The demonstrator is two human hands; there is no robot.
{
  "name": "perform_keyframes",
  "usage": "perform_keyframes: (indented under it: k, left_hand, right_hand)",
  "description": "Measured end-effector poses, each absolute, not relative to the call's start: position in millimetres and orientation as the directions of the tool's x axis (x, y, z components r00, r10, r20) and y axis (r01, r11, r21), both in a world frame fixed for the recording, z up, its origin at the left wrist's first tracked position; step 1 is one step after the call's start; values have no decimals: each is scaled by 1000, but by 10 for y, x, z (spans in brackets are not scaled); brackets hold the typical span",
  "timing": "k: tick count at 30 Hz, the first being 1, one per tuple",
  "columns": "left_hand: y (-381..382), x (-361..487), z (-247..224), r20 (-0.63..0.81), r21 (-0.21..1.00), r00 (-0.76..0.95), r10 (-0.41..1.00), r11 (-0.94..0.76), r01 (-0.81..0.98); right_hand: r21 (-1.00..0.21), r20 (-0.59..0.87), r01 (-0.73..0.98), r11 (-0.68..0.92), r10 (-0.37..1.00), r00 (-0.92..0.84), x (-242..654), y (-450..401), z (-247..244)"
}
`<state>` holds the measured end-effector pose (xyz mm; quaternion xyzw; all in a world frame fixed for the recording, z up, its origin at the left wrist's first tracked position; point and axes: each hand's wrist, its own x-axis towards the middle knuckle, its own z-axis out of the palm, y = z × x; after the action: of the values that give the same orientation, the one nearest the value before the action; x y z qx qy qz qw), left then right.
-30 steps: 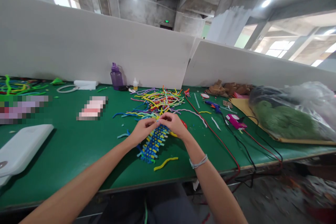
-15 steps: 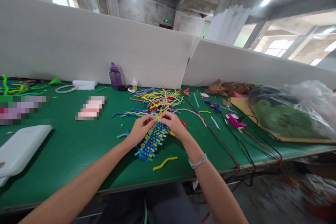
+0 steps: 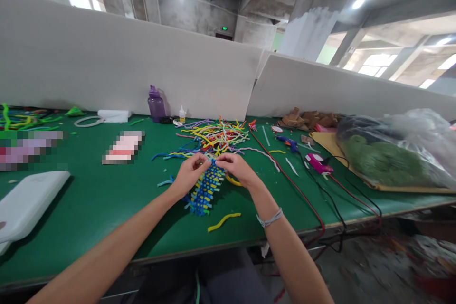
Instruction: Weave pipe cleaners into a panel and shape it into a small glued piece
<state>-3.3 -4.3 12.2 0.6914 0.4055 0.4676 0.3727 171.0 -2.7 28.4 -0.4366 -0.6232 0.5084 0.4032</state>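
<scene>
Left hand (image 3: 192, 172) and right hand (image 3: 236, 169), mid-frame, pinch the woven piece's (image 3: 207, 187) top end, seemingly to steady it.

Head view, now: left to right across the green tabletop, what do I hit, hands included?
White case → white roll → purple bottle → left hand → right hand → blue glue gun → magenta device → clear plastic bag with green contents.
</scene>
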Motion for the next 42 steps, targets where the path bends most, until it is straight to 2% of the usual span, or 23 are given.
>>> perform_keyframes:
  k: [6,11,18,29,35,42]
  left_hand:
    - [-18,-39,90,304,883,320,897,-392,259]
    - [-24,-36,111,338,881,235,911,-394,261]
    - [-34,-31,138,335,874,154,929,-368,319]
    - [-21,-22,89,273,848,247,930,-354,395]
    - [-16,-31,75,296,850,232,927,-366,379]
    - [-40,-30,110,319,853,221,922,-381,357]
  right_hand:
    - [-979,112,136,153,957,-268,1693,-36,281]
    - [-971,109,165,171,938,-329,1704,-40,297]
    - [-983,62,149,104,963,-262,1741,-14,305]
    - [-976,89,168,140,957,-277,1731,-16,293]
    - [-961,184,148,233,941,-284,1711,-4,266]
    - [-926,249,215,310,930,-269,1692,-12,246]
